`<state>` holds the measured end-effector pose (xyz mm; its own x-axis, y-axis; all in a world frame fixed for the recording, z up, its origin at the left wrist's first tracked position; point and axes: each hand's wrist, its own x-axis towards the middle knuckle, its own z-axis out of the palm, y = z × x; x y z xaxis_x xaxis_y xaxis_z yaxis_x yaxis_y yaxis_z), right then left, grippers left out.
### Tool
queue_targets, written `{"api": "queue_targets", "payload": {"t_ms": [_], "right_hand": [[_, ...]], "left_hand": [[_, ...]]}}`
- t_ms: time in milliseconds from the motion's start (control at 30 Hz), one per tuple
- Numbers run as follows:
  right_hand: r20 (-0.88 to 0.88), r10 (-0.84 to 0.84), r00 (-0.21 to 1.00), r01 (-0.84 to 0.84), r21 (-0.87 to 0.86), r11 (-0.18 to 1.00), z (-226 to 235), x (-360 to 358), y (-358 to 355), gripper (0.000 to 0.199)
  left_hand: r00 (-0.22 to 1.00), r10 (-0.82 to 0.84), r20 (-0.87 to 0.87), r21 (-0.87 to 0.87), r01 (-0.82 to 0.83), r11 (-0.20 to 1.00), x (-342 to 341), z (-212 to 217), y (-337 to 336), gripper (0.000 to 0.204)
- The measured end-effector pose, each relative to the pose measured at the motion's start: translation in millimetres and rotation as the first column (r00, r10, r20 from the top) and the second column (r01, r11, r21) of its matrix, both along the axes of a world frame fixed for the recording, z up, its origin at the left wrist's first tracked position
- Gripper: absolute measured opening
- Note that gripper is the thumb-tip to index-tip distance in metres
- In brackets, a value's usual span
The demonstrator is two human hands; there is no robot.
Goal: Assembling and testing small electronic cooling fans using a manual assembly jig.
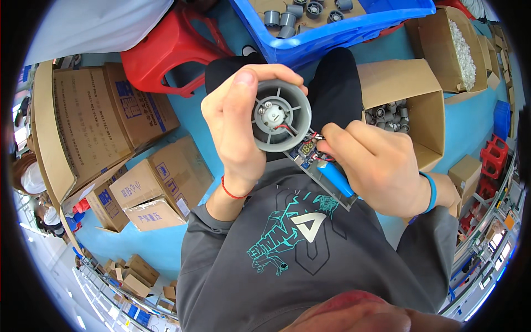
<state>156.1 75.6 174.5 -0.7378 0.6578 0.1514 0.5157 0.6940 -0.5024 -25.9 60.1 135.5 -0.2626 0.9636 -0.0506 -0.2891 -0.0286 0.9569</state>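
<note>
My left hand [235,124] is wrapped round the grey round fan housing [299,113], its open end facing up. Inside sits a white motor [274,116] held by spokes, with a red wire running out from it. From the housing a grey open handle shell [342,198] slants down to the right. It carries a small circuit board [305,150] with a digit display and a blue battery cell [335,178]. My right hand [381,166] is closed, thumb and fingers pinching thin wires [315,136] beside the board. Its fingers partly cover the wires and the shell.
Ahead stands a blue bin [332,37] with several grey fan housings. At right, an open carton [431,119] holds more grey parts; behind it another carton [437,50] holds white pieces. Cardboard boxes [160,185] and a red stool [152,50] stand at left.
</note>
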Motion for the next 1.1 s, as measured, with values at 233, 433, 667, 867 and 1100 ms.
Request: {"api": "queue_targets", "payload": {"t_ms": [233,433,667,867,1100], "right_hand": [[0.045,0.019,0.999,-0.02,0.02,1.0,7.1,1.0,0.1,0.021],[0.048,0.014,0.999,-0.014,0.014,1.0,6.5,0.1,-1.0,0.021],[0.041,0.03,0.999,-0.028,-0.048,0.998,5.8,2.9,2.0,0.021],[0.048,0.013,0.999,-0.012,-0.034,0.999,3.2,4.5,5.7,0.017],[-0.369,-0.461,0.807,-0.228,-0.915,0.333,-6.2,11.9,19.0,0.037]], "left_hand": [[0.999,-0.031,-0.039,-0.038,0.029,0.999,-1.8,3.1,-0.8,0.052],[1.0,0.003,0.022,0.002,-0.003,1.0,0.4,5.3,-0.7,0.049],[0.999,-0.017,0.028,-0.043,0.018,0.999,2.5,8.4,-0.8,0.05],[1.0,-0.014,0.002,0.011,0.014,1.0,1.3,1.0,-0.8,0.051],[0.935,-0.169,-0.313,0.261,0.255,0.931,-3.9,6.3,14.5,0.058]]}}
